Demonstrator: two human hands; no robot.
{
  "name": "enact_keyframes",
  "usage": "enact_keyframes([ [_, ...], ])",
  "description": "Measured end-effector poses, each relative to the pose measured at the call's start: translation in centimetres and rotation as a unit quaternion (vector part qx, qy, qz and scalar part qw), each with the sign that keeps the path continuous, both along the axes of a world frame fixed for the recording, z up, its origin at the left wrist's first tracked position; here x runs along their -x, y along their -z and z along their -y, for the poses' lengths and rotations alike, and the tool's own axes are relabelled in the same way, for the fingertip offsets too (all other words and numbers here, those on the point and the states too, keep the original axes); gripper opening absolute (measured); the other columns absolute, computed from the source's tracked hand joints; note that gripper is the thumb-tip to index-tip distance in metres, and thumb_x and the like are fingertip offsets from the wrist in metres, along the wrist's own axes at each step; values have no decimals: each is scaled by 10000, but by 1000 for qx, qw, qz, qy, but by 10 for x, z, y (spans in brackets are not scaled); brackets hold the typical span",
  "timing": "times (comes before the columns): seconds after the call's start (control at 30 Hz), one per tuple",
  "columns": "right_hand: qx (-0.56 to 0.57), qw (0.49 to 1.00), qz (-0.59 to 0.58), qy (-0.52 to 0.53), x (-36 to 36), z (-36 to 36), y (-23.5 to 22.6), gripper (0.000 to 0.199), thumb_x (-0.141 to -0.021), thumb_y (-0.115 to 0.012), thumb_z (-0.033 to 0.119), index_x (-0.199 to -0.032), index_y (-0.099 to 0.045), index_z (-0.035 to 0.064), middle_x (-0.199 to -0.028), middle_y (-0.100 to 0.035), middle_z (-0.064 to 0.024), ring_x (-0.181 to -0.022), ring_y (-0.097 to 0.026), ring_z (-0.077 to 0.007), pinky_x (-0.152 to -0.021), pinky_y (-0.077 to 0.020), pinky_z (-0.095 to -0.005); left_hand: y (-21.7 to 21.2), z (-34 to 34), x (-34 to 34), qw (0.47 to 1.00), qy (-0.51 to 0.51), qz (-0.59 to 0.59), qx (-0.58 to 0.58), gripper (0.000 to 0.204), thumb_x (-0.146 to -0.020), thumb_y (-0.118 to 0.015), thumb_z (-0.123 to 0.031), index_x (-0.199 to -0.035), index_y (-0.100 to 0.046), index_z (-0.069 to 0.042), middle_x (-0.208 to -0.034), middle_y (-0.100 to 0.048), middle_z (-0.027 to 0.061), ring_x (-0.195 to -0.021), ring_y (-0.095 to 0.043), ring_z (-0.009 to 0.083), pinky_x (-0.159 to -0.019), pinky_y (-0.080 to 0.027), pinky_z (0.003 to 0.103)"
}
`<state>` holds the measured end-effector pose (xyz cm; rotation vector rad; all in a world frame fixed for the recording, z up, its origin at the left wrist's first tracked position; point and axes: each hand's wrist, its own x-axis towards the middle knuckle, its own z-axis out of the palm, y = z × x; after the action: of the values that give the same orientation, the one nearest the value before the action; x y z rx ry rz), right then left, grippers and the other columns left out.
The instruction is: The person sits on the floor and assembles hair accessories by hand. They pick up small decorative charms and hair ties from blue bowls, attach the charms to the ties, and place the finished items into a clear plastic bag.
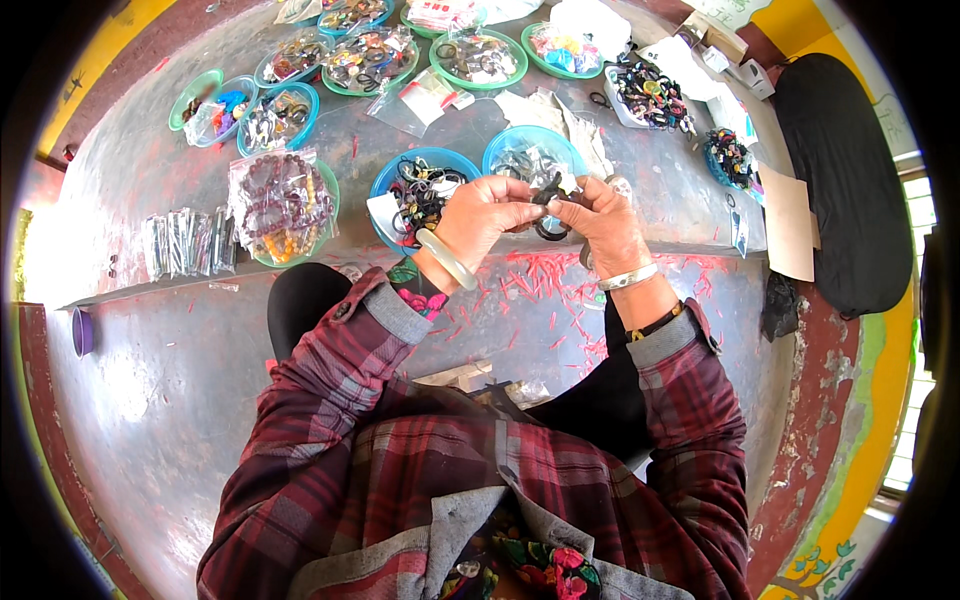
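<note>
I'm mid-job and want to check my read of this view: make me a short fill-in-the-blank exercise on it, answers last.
1. Exactly ____ hands, the left hand and the right hand, hold the small dark item.
2. The thick pale bangle is on the ____ wrist.
3. The small container at the far left is coloured ____.
4. The turned-back cuffs of the plaid sleeves are plain ____.

Missing words: two; left; purple; grey.
</note>
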<state>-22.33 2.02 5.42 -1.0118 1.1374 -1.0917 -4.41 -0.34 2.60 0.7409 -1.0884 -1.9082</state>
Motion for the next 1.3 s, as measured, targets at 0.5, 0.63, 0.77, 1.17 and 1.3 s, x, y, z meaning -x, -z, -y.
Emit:
enact_keyframes([
  [0.5,-13,991,-114,-64,-1,-4,-3,127,-736,-677,52,-838,-631,-10,-736,-610,-8,-655,-514,-65,-597,-413,-226,-11,-7,3,998,-4,-36,-46,211,-807,-626,-85,-993,-599,12,-899,-618,36,-791,-563,100,-737,-440,218],
  [0.63,-40,982,-174,-67,-11,-7,5,163,-737,-677,97,-829,-616,-23,-730,-611,-27,-665,-542,-77,-595,-429,-231,-1,-2,0,998,-56,14,5,166,-808,-615,-60,-959,-600,9,-886,-625,52,-785,-576,99,-720,-448,221],
  [0.77,-78,990,-88,-79,-25,-19,16,217,-777,-639,144,-883,-584,-37,-739,-626,-69,-656,-597,-122,-589,-469,-238,-6,-1,-5,994,-112,-5,-9,126,-807,-609,-39,-926,-603,4,-844,-626,47,-747,-584,96,-669,-468,212],
  [1.17,-208,944,-221,-130,8,2,67,157,-813,-585,139,-812,-572,-18,-712,-639,-86,-579,-627,-134,-482,-482,-239,7,25,-48,971,-212,-36,-101,190,-869,-553,-155,-1008,-590,-32,-997,-614,76,-923,-562,168,-787,-437,300],
  [1.3,-197,964,-176,-20,30,26,90,108,-790,-541,90,-786,-581,-10,-705,-644,-89,-549,-600,-136,-446,-450,-251,0,31,-61,966,-228,-79,-90,215,-860,-542,-149,-1020,-583,-12,-1008,-608,107,-941,-560,193,-802,-429,311],
])
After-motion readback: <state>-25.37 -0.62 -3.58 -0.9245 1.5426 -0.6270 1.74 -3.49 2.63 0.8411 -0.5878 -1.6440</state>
